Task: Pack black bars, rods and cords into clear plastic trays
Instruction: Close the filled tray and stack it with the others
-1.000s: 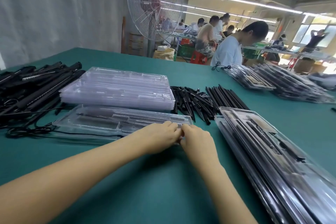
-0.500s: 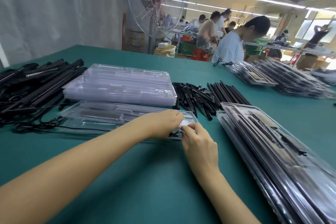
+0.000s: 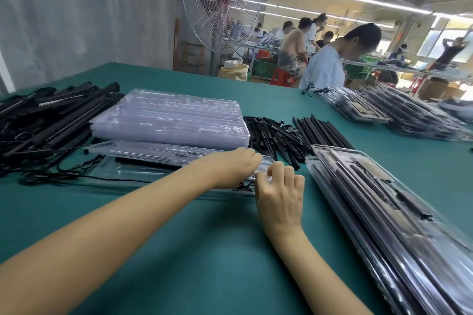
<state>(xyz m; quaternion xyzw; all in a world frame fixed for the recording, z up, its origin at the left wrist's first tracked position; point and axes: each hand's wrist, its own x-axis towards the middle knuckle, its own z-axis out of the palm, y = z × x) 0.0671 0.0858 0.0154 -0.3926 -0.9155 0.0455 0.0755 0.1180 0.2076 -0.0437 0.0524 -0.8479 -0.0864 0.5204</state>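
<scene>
Clear tray (image 3: 153, 155), mid-frame, has parted at its right corner. Left hand (image 3: 235, 166) and right hand (image 3: 279, 194) pinch that edge, so filling looks next.

**Fingertips and tray end out of sight**

The left hand (image 3: 235, 166) turns its knuckles to the camera and hides its fingertips, so its grip on the clear tray (image 3: 133, 174) cannot be told. It and the right hand (image 3: 280, 186) cover that tray's right end. A thin cord (image 3: 243, 187) shows only partly beneath them. The pile of black bars (image 3: 51, 120) runs off the left edge. The stack of packed trays (image 3: 384, 212) runs off the right and bottom edges.
</scene>
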